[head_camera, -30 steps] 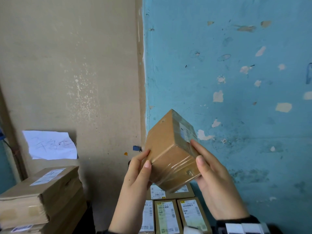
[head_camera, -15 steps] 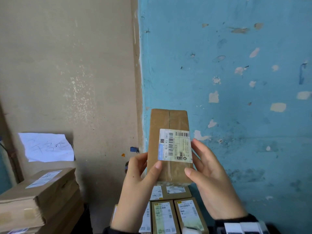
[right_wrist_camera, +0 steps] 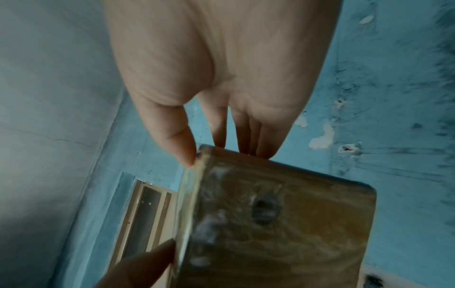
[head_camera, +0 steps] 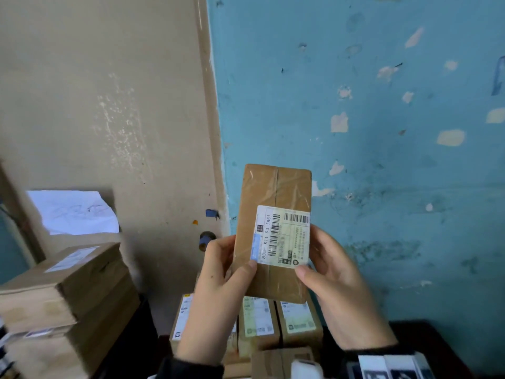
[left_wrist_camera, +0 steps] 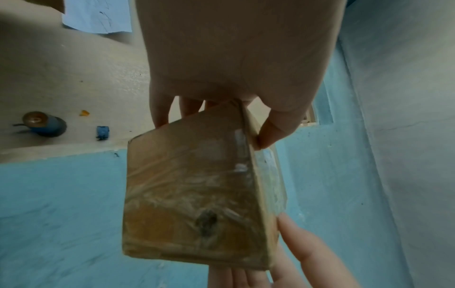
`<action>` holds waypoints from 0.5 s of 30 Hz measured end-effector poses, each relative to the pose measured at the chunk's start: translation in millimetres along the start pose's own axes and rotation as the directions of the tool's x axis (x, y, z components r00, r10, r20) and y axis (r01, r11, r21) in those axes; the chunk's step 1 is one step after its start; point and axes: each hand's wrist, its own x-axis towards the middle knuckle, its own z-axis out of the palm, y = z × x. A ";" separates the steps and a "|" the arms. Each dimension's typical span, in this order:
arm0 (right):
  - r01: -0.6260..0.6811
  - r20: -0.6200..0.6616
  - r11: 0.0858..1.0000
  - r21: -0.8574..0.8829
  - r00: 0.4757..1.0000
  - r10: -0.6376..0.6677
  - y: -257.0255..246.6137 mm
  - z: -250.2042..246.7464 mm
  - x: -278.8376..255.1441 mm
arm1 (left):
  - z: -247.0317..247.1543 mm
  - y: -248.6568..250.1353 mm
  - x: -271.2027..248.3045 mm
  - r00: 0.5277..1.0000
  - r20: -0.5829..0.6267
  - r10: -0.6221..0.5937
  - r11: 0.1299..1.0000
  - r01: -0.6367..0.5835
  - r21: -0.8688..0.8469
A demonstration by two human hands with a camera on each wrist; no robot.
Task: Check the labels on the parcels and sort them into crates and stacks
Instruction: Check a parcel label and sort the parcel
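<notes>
I hold a small brown cardboard parcel (head_camera: 270,192) wrapped in clear tape upright in front of the wall, its white shipping label (head_camera: 282,236) with barcodes facing me. My left hand (head_camera: 218,280) grips its left edge, thumb on the front. My right hand (head_camera: 330,274) grips the right edge, thumb on the label's lower corner. In the left wrist view the parcel (left_wrist_camera: 197,194) shows its taped end face, pinched by the left hand (left_wrist_camera: 236,120). In the right wrist view the parcel (right_wrist_camera: 283,224) is pinched by the right hand (right_wrist_camera: 216,144).
Below my hands, several labelled brown parcels (head_camera: 258,321) lie side by side. A stack of larger cardboard boxes (head_camera: 65,291) stands at the left, with a handwritten paper sheet (head_camera: 73,212) on the beige wall behind it. The blue wall (head_camera: 382,132) is close ahead.
The parcel has been turned from showing its corner and plain taped faces to standing upright with the label facing me. It then came a little closer, both hands staying on it.
</notes>
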 end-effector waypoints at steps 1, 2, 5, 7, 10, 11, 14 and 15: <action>-0.002 -0.008 1.000 0.030 1.000 0.002 4.9 -5.5 -3.5 | 3.9 -3.0 -3.8 1.000 -0.006 -0.008 1.000 0.008 0.008; 0.002 -0.010 0.998 0.065 1.000 -0.001 10.4 -10.2 -7.0 | 7.6 -6.4 -8.1 1.000 -0.019 -0.014 1.000 0.014 0.024; -0.014 0.022 0.991 0.134 1.000 0.011 25.5 -21.8 -19.3 | 14.5 -20.0 -21.1 0.998 -0.041 -0.037 0.994 0.041 0.103; -0.031 0.014 0.988 0.154 0.999 0.029 35.0 -26.9 -25.2 | 15.1 -28.2 -27.9 0.997 -0.044 -0.057 0.990 0.062 0.130; -0.058 0.019 0.987 0.150 0.998 0.056 46.3 -26.5 -32.1 | 10.6 -33.3 -35.8 0.994 -0.058 -0.095 0.987 0.102 0.124; -0.060 0.017 0.992 0.113 0.998 0.058 50.7 -26.3 -34.5 | 8.0 -34.7 -38.5 0.993 -0.066 -0.100 0.986 0.107 0.128; -0.068 0.042 0.998 -0.017 0.997 0.069 54.9 -16.1 -40.6 | -4.9 -35.8 -48.3 0.990 -0.087 -0.112 0.978 0.125 0.167; -0.069 0.050 0.997 -0.038 0.996 0.071 55.5 -11.9 -41.9 | -10.7 -36.0 -51.2 0.989 -0.090 -0.119 0.977 0.133 0.168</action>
